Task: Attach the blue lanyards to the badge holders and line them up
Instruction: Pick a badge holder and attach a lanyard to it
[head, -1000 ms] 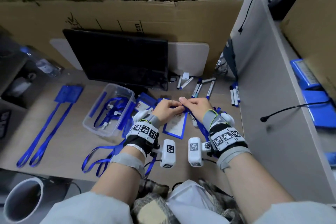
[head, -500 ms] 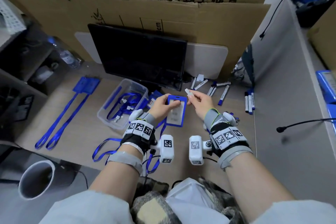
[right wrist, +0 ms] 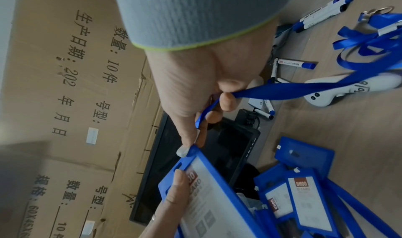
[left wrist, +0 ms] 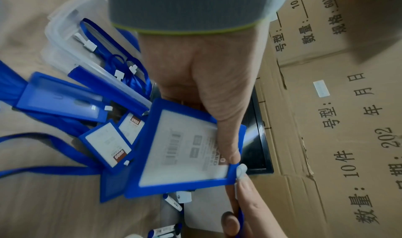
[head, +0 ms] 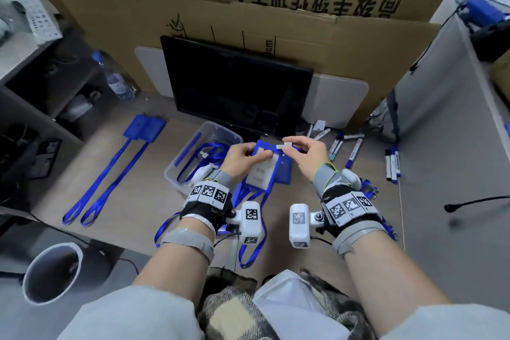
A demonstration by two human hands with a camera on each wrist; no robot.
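My left hand [head: 254,153] grips a blue badge holder [head: 260,171] by its top part, thumb on the card window, and holds it tilted above the desk. My right hand [head: 288,146] pinches the white clip [head: 284,145] of a blue lanyard against the holder's top edge. The left wrist view shows that clip [left wrist: 241,170] touching the corner of the holder [left wrist: 185,149]. From my right fingers the lanyard strap [right wrist: 282,88] runs off to the right over the desk. Two finished holders [head: 145,127] with straight lanyards [head: 110,179] lie at the far left.
A clear plastic box [head: 193,163] with more lanyards stands left of my hands, spare blue holders [left wrist: 63,95] lying next to it. A black monitor [head: 237,91] stands behind against cardboard. Markers [head: 353,149] lie scattered at the right. A bin [head: 52,270] sits below the desk's left front.
The holder has come up off the desk in my left hand. My right hand has brought the white clip to its top edge. The view has swung left.
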